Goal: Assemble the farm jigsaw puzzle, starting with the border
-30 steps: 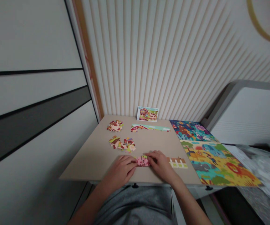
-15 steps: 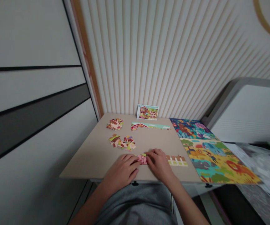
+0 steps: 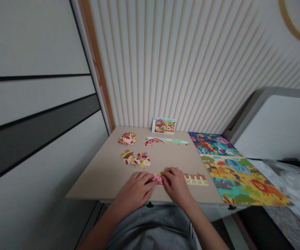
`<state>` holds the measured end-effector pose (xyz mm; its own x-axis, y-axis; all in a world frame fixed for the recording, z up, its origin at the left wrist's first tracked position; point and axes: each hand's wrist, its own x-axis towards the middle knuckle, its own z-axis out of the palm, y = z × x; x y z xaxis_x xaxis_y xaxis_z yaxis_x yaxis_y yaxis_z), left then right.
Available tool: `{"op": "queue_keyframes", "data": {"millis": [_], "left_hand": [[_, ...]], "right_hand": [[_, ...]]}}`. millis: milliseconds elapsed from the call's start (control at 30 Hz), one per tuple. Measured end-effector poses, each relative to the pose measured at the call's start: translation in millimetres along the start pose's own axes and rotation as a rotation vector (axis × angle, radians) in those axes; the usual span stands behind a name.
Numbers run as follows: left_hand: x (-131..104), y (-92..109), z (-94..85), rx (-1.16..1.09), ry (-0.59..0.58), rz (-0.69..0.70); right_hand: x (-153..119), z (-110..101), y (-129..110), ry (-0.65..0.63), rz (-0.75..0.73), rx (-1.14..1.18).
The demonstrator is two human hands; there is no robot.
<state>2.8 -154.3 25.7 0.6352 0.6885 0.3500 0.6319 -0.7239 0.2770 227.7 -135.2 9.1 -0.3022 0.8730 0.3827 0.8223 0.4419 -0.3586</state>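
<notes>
Near the table's front edge, pink puzzle pieces [image 3: 157, 178] lie between my two hands, partly covered by fingers. My left hand [image 3: 136, 188] has its fingertips closed on their left side. From the right, my right hand [image 3: 175, 183] presses its bent fingers on the same pieces. A joined strip with a white fence [image 3: 196, 179] extends to the right of my right hand. Farther back lies a joined strip with a red barn roof and sky [image 3: 168, 140]. Loose pieces form two piles at the left, one nearer [image 3: 136, 159] and one farther [image 3: 127, 138].
A small picture card [image 3: 163, 125] of a farm leans against the ribbed wall at the table's back. Two assembled puzzles, a dark blue one [image 3: 215, 143] and a yellow animal one [image 3: 241, 178], cover the right side. Clear plastic wrapping [image 3: 293, 184] lies beyond them.
My fingers have moved slightly over the pink pieces, and my right hand now covers more of their right side. The piles and strips look unchanged.
</notes>
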Motion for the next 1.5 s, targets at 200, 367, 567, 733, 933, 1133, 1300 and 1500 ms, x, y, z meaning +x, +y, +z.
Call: {"op": "queue_keyframes", "data": {"millis": [200,367,567,733,933,1133,1300,1500], "left_hand": [[-0.5,-0.2,0.9,0.012,0.026,-0.019],[-3.5,-2.1,3.7,0.034,0.041,-0.018],[-5.0,-2.5,3.4,0.048,0.017,0.010],[-4.4,-0.6,1.8,0.037,-0.004,-0.018],[-4.8,-1.1,2.1,0.035,0.002,-0.014],[-4.9,-0.9,1.4,0.040,-0.001,-0.018],[-4.6,-1.8,3.6,0.040,-0.010,-0.030],[-4.5,-0.6,2.4,0.039,-0.007,-0.022]], "right_hand": [[-1.9,-7.3,-7.6,-0.019,-0.019,-0.004],[-2.6,-10.3,-9.2,-0.060,-0.058,0.009],[-2.3,-9.9,-7.7,-0.075,-0.054,0.000],[-2.8,-10.7,-8.6,-0.074,-0.050,-0.001],[-2.6,-10.6,-8.9,-0.073,-0.041,0.012],[-2.8,-11.0,-9.5,-0.070,-0.042,0.005],[-2.7,-10.0,-8.9,-0.069,-0.039,0.008],[-2.5,-10.5,-10.0,-0.076,-0.033,0.021]]}}
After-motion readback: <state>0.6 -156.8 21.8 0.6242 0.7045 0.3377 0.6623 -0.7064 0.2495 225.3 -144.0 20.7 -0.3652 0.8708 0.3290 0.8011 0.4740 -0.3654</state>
